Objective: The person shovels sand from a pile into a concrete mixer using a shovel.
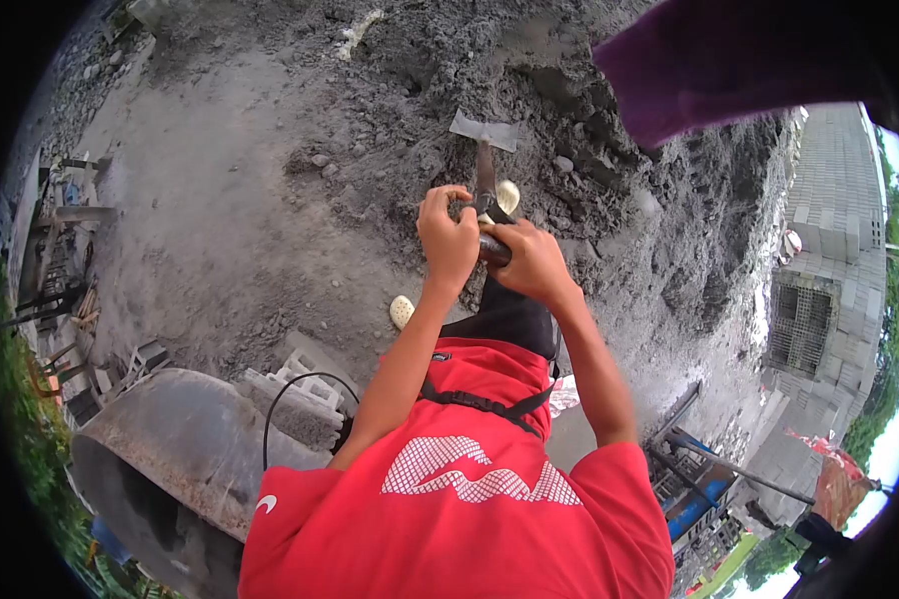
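A shovel [485, 172] points away from me, its grey metal blade [497, 135] against the loose dark sand. My left hand [449, 235] closes around the left side of its handle end. On the right side, my right hand [529, 262] wraps over the dark grip [493, 250]. Both hands are close together in front of my legs. A pale yellow clog [507, 197] shows just beyond the right hand, and another clog [402, 311] stands lower left on the ground. How deep the blade sits cannot be made out.
Heaped grey sand [619, 200] spreads ahead and to the right. A concrete mixer drum [185, 429] stands at lower left beside concrete blocks [305, 399]. Stacked blocks form a wall [839, 230] at far right. Purple cloth [709, 70] covers part of the upper right view.
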`<state>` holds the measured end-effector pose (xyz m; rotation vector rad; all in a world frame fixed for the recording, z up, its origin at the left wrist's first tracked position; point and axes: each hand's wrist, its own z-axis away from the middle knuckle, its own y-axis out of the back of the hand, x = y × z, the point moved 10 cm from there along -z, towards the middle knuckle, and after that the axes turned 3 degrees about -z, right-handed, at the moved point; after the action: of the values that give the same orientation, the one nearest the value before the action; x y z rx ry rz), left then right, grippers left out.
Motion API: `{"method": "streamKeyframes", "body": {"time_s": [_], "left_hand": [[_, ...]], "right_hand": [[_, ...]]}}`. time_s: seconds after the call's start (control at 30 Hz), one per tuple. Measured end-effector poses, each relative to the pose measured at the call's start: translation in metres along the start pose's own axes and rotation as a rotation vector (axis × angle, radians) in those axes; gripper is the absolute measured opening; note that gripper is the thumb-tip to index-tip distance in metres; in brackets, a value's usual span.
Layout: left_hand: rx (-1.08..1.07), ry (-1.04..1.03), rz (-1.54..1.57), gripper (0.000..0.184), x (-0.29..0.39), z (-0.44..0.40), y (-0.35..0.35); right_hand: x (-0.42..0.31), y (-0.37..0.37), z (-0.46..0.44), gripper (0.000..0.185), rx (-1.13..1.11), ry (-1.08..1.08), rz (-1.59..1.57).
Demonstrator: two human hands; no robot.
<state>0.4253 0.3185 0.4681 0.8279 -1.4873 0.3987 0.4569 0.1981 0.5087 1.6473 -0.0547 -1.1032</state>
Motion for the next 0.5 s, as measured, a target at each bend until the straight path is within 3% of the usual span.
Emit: {"method": "streamKeyframes", "body": {"time_s": [0.17,0.2,0.23,0.27,0.3,0.37,0.43,0.5], "left_hand": [[0.159,-0.029,0.135,0.012,0.001,-0.021,-0.001],[0.111,-0.105,-0.029,0.015,-0.013,-0.028,-0.029],[0.081,-0.058,0.054,0.014,-0.03,-0.041,-0.065],[0.189,-0.066,0.249,0.012,-0.017,-0.052,-0.072],[0.243,-0.349,0.096,0.011,0.025,-0.058,-0.08],[0.097,-0.317,0.127,0.011,0.036,-0.054,-0.12],[0.037,-0.151,-0.012,0.008,-0.004,-0.01,-0.105],[0.002,-0.07,-0.06,0.007,-0.042,0.015,-0.091]], "right_hand": [[0.008,0.013,-0.035,0.031,0.017,0.106,0.01],[0.035,0.017,-0.056,0.027,-0.019,0.077,0.073],[0.071,0.014,-0.075,0.026,-0.039,0.055,0.211],[0.088,0.038,-0.085,0.027,0.022,0.012,0.146],[0.094,0.054,-0.081,0.028,0.059,-0.033,0.08],[0.099,0.08,-0.067,0.03,0.158,0.026,0.037],[0.113,0.03,-0.034,0.024,0.02,-0.036,0.121],[0.112,-0.003,-0.012,0.02,0.027,0.016,0.089]]}}
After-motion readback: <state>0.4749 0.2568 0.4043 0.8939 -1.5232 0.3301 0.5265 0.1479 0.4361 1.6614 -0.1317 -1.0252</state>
